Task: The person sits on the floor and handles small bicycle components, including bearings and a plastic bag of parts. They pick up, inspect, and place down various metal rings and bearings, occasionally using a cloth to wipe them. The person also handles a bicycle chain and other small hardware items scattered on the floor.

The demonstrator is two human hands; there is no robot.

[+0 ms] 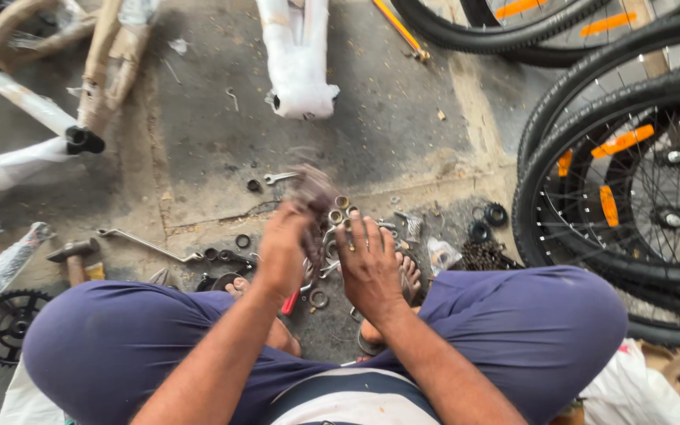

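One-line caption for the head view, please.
Seated on a workshop floor, left hand lifts a blurred part while right hand hovers over scattered rings.

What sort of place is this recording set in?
Most likely a bicycle repair or assembly workshop, worked at floor level. Spoked wheels stand at the right, wrapped bike frames lie on the concrete floor, and a chainring, hammer and loose nuts and washers surround the hands.
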